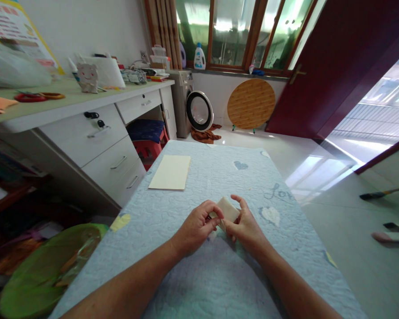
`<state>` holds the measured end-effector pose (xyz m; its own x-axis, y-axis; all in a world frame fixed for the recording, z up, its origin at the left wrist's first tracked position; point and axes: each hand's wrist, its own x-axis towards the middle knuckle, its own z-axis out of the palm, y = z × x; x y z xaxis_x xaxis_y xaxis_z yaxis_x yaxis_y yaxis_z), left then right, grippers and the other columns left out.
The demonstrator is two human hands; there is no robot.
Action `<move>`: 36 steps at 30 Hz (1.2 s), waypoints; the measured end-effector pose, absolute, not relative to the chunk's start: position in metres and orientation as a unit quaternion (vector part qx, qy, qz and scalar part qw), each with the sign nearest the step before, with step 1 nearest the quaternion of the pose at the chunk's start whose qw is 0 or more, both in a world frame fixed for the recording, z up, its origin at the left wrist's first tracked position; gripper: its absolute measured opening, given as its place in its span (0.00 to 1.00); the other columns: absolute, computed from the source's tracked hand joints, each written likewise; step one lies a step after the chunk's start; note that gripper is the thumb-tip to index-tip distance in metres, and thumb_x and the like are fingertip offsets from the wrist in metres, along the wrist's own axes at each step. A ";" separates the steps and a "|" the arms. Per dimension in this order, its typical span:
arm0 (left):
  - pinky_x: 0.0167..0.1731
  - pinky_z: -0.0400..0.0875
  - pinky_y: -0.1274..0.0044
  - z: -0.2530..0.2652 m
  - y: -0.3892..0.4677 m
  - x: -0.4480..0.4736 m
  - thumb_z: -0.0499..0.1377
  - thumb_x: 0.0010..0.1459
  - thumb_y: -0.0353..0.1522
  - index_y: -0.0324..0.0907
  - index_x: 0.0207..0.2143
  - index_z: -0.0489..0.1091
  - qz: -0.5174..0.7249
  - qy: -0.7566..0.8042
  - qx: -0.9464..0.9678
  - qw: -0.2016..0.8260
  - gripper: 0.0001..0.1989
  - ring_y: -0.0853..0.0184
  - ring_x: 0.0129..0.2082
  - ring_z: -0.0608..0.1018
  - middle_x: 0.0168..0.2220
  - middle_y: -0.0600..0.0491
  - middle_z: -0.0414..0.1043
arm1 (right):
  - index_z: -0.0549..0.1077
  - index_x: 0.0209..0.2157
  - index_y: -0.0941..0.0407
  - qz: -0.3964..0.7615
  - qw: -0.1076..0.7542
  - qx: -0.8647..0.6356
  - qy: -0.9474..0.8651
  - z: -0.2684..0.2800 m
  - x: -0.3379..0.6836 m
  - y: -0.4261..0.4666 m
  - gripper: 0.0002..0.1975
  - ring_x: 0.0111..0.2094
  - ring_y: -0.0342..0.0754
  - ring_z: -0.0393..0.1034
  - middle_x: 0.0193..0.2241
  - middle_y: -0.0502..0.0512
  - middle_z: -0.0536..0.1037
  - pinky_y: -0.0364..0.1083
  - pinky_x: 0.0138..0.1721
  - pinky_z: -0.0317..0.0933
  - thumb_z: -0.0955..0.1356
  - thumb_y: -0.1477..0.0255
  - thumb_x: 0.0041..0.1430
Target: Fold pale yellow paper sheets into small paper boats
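Observation:
A small folded piece of cream paper (228,209) is held between both hands above the blue quilted cloth. My left hand (201,225) pinches its near left edge between thumb and fingers. From the other side, my right hand (246,226) grips the paper with the thumb at its near corner, the index finger raised off it. Part of the paper's lower edge is hidden by the fingers. A stack of cream paper sheets (170,173) lies flat on the cloth, beyond my left hand and apart from it.
The quilted cloth (216,173) covers the table. At left stand a white desk (83,137) with scissors (29,96) on top and a green basket (23,283) below. A washing machine (181,106) with its door open and a round wooden board (252,104) are at the back.

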<state>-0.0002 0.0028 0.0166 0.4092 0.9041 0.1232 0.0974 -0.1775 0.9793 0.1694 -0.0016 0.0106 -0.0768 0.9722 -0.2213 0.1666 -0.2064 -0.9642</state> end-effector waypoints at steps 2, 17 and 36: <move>0.30 0.68 0.80 0.017 0.002 0.000 0.57 0.58 0.27 0.40 0.33 0.69 0.390 0.383 0.655 0.522 0.02 0.72 0.30 0.71 0.36 0.54 0.65 | 0.50 0.60 0.55 0.538 0.379 -0.557 -0.505 0.009 0.171 -0.001 0.44 0.15 0.39 0.62 0.25 0.41 0.70 0.38 0.12 0.57 0.72 0.68 0.43; 0.25 0.62 0.82 0.012 0.007 0.002 0.60 0.52 0.31 0.40 0.35 0.70 0.416 0.416 0.533 0.607 0.07 0.73 0.24 0.68 0.26 0.57 0.68 | 0.52 0.60 0.54 0.559 0.371 -0.495 -0.552 0.005 0.178 0.000 0.37 0.20 0.40 0.62 0.26 0.43 0.68 0.39 0.18 0.56 0.65 0.75 0.47; 0.34 0.69 0.76 0.014 0.010 -0.002 0.59 0.57 0.40 0.40 0.35 0.76 0.405 0.429 0.541 0.599 0.13 0.65 0.37 0.75 0.44 0.46 0.73 | 0.78 0.35 0.52 0.237 0.418 -0.455 -0.750 0.013 0.184 -0.002 0.06 0.37 0.50 0.67 0.31 0.54 0.72 0.49 0.40 0.62 0.67 0.72 0.62</move>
<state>-0.0024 0.0097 0.0144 0.3034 0.9498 -0.0768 -0.0208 0.0872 0.9960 0.1841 -0.0015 0.0130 -0.2369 0.8802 0.4112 0.4832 0.4739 -0.7361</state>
